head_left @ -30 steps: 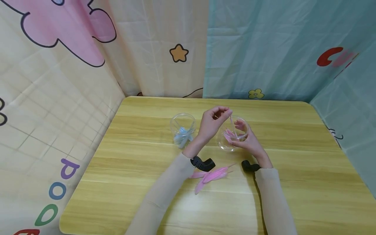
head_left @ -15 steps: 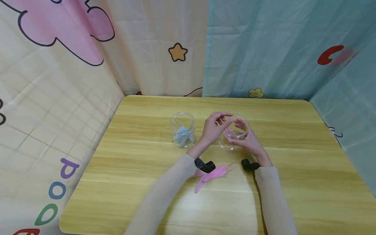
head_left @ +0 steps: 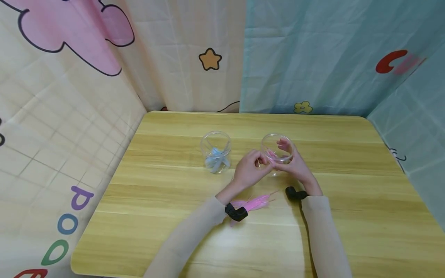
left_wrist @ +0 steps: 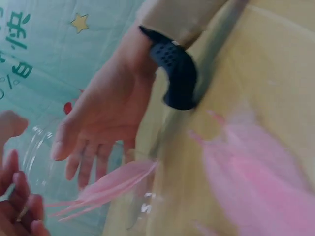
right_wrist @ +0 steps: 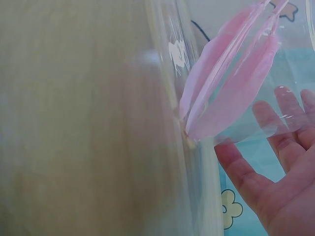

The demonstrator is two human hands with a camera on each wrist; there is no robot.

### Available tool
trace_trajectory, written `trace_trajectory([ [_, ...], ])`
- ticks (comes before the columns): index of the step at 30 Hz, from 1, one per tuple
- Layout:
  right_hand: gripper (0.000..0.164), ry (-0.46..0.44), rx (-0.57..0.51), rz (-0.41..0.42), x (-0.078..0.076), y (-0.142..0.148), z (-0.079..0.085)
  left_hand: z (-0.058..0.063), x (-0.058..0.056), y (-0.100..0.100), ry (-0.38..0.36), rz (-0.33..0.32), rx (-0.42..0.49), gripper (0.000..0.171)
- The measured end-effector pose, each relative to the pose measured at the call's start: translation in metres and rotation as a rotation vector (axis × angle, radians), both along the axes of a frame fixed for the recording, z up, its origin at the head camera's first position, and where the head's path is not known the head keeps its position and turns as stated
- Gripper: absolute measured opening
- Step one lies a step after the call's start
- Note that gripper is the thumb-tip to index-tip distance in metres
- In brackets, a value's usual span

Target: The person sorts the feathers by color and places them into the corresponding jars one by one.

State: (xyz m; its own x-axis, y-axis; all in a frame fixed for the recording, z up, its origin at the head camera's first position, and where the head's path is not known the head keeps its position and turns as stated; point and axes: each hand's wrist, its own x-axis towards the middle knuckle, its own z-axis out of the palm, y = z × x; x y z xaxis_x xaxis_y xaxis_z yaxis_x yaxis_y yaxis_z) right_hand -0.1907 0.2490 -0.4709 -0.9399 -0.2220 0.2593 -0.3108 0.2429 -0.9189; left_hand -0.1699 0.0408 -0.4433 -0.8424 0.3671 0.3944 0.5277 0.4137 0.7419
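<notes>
In the head view my right hand (head_left: 296, 166) holds a clear cup (head_left: 277, 134) at the table's right of centre, thumb in front and fingers behind. Pink feathers (right_wrist: 231, 83) slant inside this cup in the right wrist view. Just left of the cup, beside its rim, is my left hand (head_left: 248, 170); its fingers are loosely bent. In the left wrist view the left thumb (left_wrist: 12, 125) stands apart from the fingers, and no object shows between them. Loose pink feathers (head_left: 259, 201) lie on the table below, partly covered by the left wrist.
A second clear cup (head_left: 215, 132) stands to the left, with light blue pieces (head_left: 216, 159) inside. Black cameras sit on both wrists. The wooden table (head_left: 139, 216) is bordered by printed curtains (head_left: 187, 77) at the back and sides.
My left hand lets go of a pink feather in the cup, rises off the rim and drops down toward me. The right hand keeps its hold on the cup.
</notes>
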Motion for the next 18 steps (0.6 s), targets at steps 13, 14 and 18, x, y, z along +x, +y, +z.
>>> trace_trajectory([
  [13,0.086,-0.030,-0.026,0.024,0.010,-0.008,0.020,-0.022,0.030,0.008,-0.099,-0.055,-0.580,0.045],
  [14,0.086,-0.031,-0.021,0.021,0.012,-0.009,0.023,-0.023,0.031,0.009,-0.104,-0.049,-0.596,0.046],
  [18,0.085,-0.039,-0.015,0.015,0.015,-0.011,0.027,-0.024,0.034,0.013,-0.100,-0.041,-0.654,0.046],
])
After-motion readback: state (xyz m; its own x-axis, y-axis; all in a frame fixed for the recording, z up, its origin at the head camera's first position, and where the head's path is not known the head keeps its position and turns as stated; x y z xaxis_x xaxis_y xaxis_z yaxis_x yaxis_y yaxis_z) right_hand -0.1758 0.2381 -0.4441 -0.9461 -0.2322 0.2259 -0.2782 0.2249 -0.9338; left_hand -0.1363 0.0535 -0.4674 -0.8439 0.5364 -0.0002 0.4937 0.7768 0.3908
